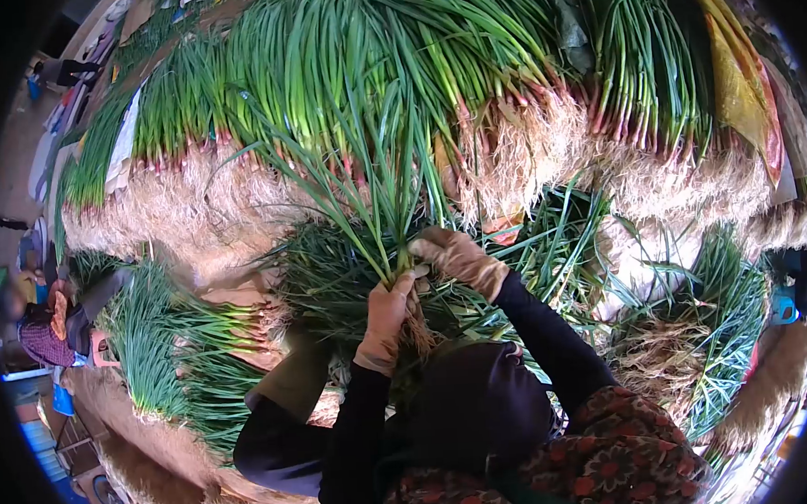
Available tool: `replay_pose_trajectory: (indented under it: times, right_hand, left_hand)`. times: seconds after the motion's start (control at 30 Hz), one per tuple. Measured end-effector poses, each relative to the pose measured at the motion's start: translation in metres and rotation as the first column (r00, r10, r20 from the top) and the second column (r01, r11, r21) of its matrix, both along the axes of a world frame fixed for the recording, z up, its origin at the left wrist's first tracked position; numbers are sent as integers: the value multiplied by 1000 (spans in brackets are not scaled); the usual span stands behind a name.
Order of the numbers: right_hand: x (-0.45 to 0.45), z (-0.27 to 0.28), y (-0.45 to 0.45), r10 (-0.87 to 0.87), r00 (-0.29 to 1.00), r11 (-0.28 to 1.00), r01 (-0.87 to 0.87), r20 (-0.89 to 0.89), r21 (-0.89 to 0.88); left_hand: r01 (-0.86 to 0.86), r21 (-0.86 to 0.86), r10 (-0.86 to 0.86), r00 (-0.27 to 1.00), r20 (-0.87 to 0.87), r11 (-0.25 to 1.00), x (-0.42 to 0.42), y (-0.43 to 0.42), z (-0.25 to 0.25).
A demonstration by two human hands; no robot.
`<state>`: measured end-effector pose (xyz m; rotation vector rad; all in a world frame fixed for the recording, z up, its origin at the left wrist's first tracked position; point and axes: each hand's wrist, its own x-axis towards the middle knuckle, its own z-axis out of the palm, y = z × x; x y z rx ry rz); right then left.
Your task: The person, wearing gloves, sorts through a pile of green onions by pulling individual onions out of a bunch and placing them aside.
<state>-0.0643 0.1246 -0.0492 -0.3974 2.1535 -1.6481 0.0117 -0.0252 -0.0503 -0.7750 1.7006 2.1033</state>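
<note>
My left hand (389,318), in a pale glove, is wrapped round a small bunch of green onions (382,244). Their leaves fan upward and away from me, while the roots hang below the fist. Close beside it on the right, my right hand (461,260), also gloved, has its fingers curled in against the stalks; what they pinch is hidden. Beneath both hands lies a heap of loose green onion leaves (322,265). Beyond them runs a long row of green onions (322,83), with reddish stems and pale bushy roots facing me.
More green onions lie in piles at the left (214,381) and right (727,326). A yellow sack (731,61) borders the row at the far right. Another person (47,330) sits at the left edge near a pink stool (104,348).
</note>
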Motion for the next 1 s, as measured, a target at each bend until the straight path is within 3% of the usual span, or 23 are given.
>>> replay_pose_trajectory:
  times: [0.03, 0.07, 0.17, 0.2, 0.23, 0.3, 0.37, 0.4, 0.47, 0.5, 0.53, 0.63, 0.7, 0.73, 0.8, 0.83, 0.87, 0.9, 0.97, 1.0]
  right_hand:
    - [-4, 0, -6, 58, 997, 997, -61, 53, 56]
    - [-2, 1, -5, 86, 995, 993, -81, -51, 86]
    - [-1, -14, -15, -16, 998, 998, 13, 58, 60]
    - [5, -19, -21, -102, 970, 990, 120, 221, -72]
    - [11, -23, -22, -48, 997, 998, 50, -52, 46]
    - [21, -30, -19, 153, 830, 951, 25, -537, 309]
    - [19, -47, -17, 67, 821, 963, 95, -566, 252]
    - [9, -87, -12, -11, 842, 976, 126, -540, 177]
    - [-14, -106, 18, -155, 976, 987, 158, -151, 4]
    - [-20, -108, 31, -146, 989, 985, 145, -3, -96]
    - [-24, -98, 37, -80, 994, 985, 91, 77, -146]
    - [-10, -53, 26, 414, 901, 900, -426, 129, 87]
    - [-4, -26, 11, 303, 892, 945, -235, 335, -228]
    - [-3, -27, 3, 325, 937, 898, -262, 132, -355]
    - [-9, -41, -21, 259, 941, 921, -173, 217, -348]
    - [-8, -18, -30, 359, 618, 818, 153, 700, -555]
    - [-9, -26, -36, 388, 592, 759, 230, 706, -609]
    - [-8, -36, -39, 416, 566, 695, 307, 712, -650]
    - [6, -34, -50, 349, 599, 707, 337, 721, -622]
    - [4, -30, -45, 449, 529, 686, 312, 720, -657]
  left_hand:
    - [-4, -6, 4, 1000, 15, 1000, 0, 5, -3]
    - [-13, -12, 13, 999, 32, 1000, 0, 8, -6]
    - [-31, -156, 33, 999, 8, 987, 1, 10, 3]
    - [-66, -155, 65, 998, -17, 986, 2, 11, 0]
    - [-98, -155, 93, 995, -43, 983, 3, 12, -3]
    - [-152, -87, 147, 987, -61, 985, 5, 11, -5]
    - [-197, 56, 199, 979, -45, 979, 4, 13, -5]
    - [-179, 87, 184, 981, -55, 980, 3, 13, 1]
    - [-154, 147, 166, 983, -73, 977, 4, 11, 16]
    - [-141, 203, 159, 985, -74, 969, 5, 10, 17]
    - [-127, 255, 151, 985, -79, 959, 5, 9, 17]
    - [-94, 468, 117, 993, -21, 879, 7, 16, 27]
    - [-18, 672, 61, 997, -41, 740, 7, 13, 23]
    - [13, 704, 11, 999, -30, 710, 6, 12, 21]
    - [71, 807, 7, 996, -93, 586, 7, 9, 18]
    - [104, 849, 5, 992, -125, 519, 5, 7, 22]
    - [-1, 815, 42, 999, -29, 580, 7, 5, 29]
    - [17, 820, 36, 998, -45, 572, 8, 2, 31]
    - [55, 832, 25, 996, -82, 552, 10, -5, 31]
    - [46, 842, 5, 998, -58, 537, 11, -5, 30]
